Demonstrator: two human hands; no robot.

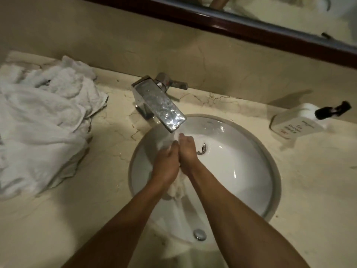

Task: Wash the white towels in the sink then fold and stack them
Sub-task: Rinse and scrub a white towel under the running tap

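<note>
A heap of white towels (44, 117) is lying crumpled on the counter (318, 190) at the far left, waiting its turn. To its right, inside the sink (251, 151) and just below the tap (160, 105), the left hand (167, 164) and right hand (188, 151) are pressing together, both curling tightly around one wet towel (176, 187) bunched between them, its tail hanging toward the near rim. Soaked, it is probably heavy, limp and slippery, so gripping thick gathered folds looks safest. A soap bottle (297, 122) is lying far right.

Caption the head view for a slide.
Both hands, left hand and right hand, grip a white towel under the running faucet.
</note>
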